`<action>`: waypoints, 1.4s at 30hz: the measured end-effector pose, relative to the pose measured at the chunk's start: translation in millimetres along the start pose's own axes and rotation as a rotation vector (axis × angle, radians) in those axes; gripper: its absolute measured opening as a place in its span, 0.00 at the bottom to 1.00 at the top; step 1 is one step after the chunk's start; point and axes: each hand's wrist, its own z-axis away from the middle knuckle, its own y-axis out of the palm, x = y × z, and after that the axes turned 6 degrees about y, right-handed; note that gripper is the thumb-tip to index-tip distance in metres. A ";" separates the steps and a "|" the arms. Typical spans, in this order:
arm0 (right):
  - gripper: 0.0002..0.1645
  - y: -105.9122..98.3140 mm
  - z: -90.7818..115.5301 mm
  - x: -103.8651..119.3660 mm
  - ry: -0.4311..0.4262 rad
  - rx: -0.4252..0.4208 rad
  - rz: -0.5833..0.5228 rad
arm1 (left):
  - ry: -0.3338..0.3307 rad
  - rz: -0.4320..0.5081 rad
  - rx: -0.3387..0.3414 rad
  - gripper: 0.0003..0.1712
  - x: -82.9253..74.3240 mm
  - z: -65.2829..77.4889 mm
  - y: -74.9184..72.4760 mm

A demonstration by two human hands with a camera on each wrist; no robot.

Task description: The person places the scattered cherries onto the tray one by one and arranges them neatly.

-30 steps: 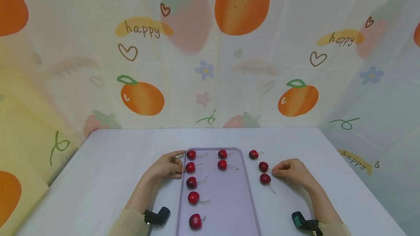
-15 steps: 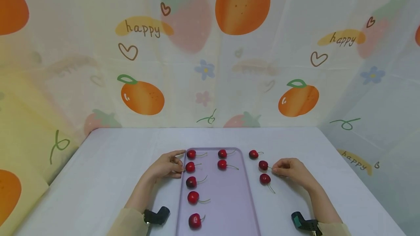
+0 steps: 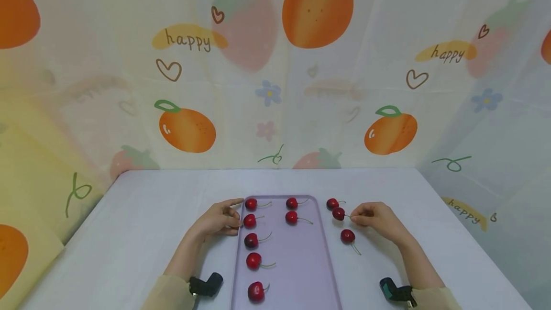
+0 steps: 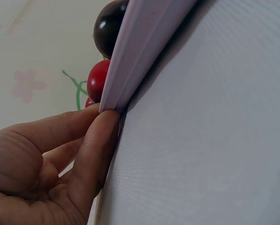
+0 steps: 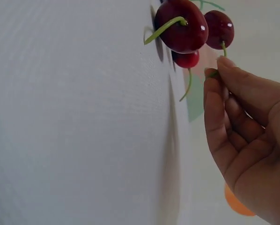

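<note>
A shallow lilac tray (image 3: 301, 262) bears several red cherries, including a far-left cherry (image 3: 251, 204) and two at the right, one of them a cherry (image 3: 291, 217) with its stem pointing right. My left hand (image 3: 218, 218) holds the tray's left rim near its far corner; the left wrist view shows thumb and index finger at the edge. To the right of the tray, my right hand (image 3: 379, 219) pinches the stem of a dark red cherry (image 3: 338, 213), which appears raised off the table in the right wrist view (image 5: 220, 29).
Two more cherries lie right of the tray: a far cherry (image 3: 332, 204) and a nearer cherry (image 3: 347, 237). Behind the white table (image 3: 172, 190) hangs a fruit-printed cloth (image 3: 241, 123). Each wrist wears a black camera.
My right hand has moved slightly left and away from me, taking the pinched cherry from beside the nearer one towards the far one. My left hand stays at the tray rim.
</note>
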 end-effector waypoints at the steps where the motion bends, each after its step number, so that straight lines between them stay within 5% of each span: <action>1: 0.08 0.6 -0.4 1.4 -0.002 0.000 0.001 | 0.002 0.000 0.002 0.41 0.3 0.0 0.0; 42: 0.04 39.4 -12.6 60.6 -0.161 0.135 0.010 | -0.001 -0.010 0.000 0.41 -1.8 1.9 -0.2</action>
